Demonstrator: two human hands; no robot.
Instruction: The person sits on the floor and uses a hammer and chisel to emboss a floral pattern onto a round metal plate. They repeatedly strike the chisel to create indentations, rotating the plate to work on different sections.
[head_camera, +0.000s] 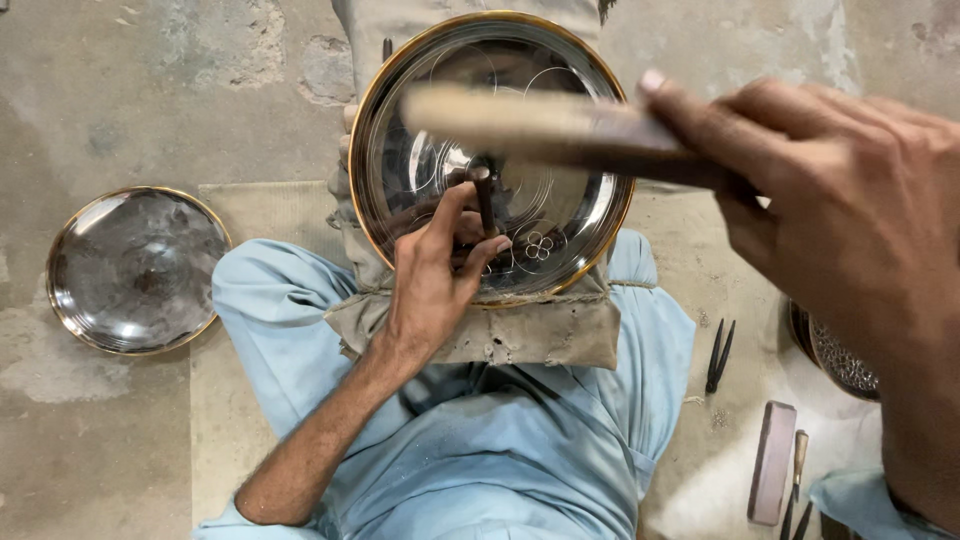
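Note:
A round shiny metal plate (560, 70) with a gold rim lies on a grey sandbag cushion (540, 330) on my lap. Circles and a small flower are engraved on it. My left hand (430, 270) pinches a thin dark chisel (484, 195) upright on the plate's middle. My right hand (850, 210), raised close to the camera, grips a blurred wooden mallet (520, 120) that hovers over the plate above the chisel.
A second gold-rimmed metal plate (135, 270) rests on the concrete floor at left. At right lie dark dividers (718, 355), a flat pale block (773, 462), small tools (797, 480) and the edge of a patterned plate (840, 360). I sit in light blue clothes.

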